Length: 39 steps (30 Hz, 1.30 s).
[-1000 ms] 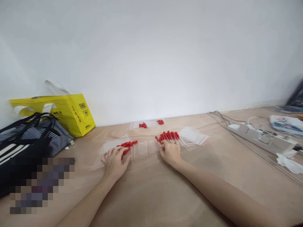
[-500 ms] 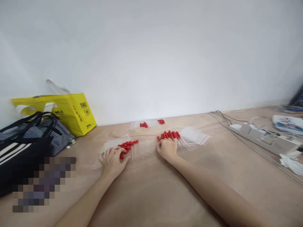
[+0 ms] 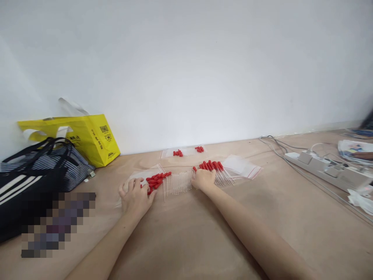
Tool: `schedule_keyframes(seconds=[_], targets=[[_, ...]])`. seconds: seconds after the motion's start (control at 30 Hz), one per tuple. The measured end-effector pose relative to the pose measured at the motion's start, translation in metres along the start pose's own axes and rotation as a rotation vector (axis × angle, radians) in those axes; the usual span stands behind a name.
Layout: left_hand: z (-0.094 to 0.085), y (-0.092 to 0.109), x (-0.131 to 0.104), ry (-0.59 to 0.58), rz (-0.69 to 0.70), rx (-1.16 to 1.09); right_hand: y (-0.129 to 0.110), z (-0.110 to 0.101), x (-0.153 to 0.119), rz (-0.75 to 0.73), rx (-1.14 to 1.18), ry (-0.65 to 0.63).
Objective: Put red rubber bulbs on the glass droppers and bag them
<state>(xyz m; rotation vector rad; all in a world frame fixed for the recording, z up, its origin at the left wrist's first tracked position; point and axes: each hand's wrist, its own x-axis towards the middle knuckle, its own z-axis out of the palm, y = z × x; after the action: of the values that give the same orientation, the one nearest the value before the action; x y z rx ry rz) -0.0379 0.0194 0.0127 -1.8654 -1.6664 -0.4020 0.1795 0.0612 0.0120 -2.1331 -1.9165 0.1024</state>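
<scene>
Clear thin droppers with red bulbs lie on the wooden table. My left hand (image 3: 135, 198) rests with fingers apart on a clear zip bag, beside a loose pile of red bulbs (image 3: 154, 181). Over at the right, my right hand (image 3: 203, 179) has its fingers curled at the near side of a row of red bulbs (image 3: 212, 165); what its fingertips hold is hidden. Between both hands, clear stems (image 3: 179, 182) lie side by side. Another clear zip bag (image 3: 240, 166) lies under the right end of the row.
Near the wall lies a small bag with red-bulbed pieces (image 3: 189, 151). At the left stand a yellow bag (image 3: 100, 144) and a dark striped bag (image 3: 78, 167). A power strip (image 3: 329, 169) with cables, tissue (image 3: 361, 201) and printed packets (image 3: 355, 149) are on the right.
My left hand has shifted slightly left, off part of the red pile, so more bulbs show. My right hand has moved a little left along the row. The view has shifted slightly.
</scene>
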Motion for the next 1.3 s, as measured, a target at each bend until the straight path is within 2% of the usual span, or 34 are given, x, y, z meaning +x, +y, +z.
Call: schedule_keyframes(seconds=[0.13,0.27,0.37,0.47,0.53,0.6,0.7,0.83,1.07,1.17,1.3], targets=[[-0.003,0.004,0.001,0.029,0.046,0.005,0.005,-0.005,-0.003,0.001,0.010,0.008],[-0.013,0.005,0.001,0.079,0.026,0.016,0.019,-0.012,-0.014,-0.064,0.042,0.073],[-0.025,0.008,0.000,0.162,0.017,-0.023,0.039,-0.013,-0.031,-0.224,0.141,0.151],[-0.037,0.020,-0.004,0.207,0.105,-0.225,0.065,-0.011,-0.050,-0.483,0.238,0.193],[-0.040,0.032,-0.009,0.147,0.238,-0.426,0.082,-0.009,-0.061,-0.638,0.275,0.181],[-0.041,0.044,-0.015,0.058,0.362,-0.578,0.096,-0.008,-0.069,-0.714,0.299,0.155],[-0.037,0.056,-0.023,-0.074,0.470,-0.691,0.107,-0.008,-0.074,-0.720,0.339,0.105],[-0.033,0.060,-0.028,-0.164,0.445,-0.756,0.107,-0.008,-0.072,-0.657,0.404,0.048],[-0.024,0.065,-0.032,-0.191,0.478,-0.778,0.094,0.001,-0.068,-0.541,0.394,0.012],[-0.024,0.068,-0.032,-0.162,0.459,-0.778,0.089,0.003,-0.069,-0.510,0.342,0.046],[-0.026,0.070,-0.031,-0.187,0.366,-0.757,0.083,0.005,-0.071,-0.519,0.299,0.121]])
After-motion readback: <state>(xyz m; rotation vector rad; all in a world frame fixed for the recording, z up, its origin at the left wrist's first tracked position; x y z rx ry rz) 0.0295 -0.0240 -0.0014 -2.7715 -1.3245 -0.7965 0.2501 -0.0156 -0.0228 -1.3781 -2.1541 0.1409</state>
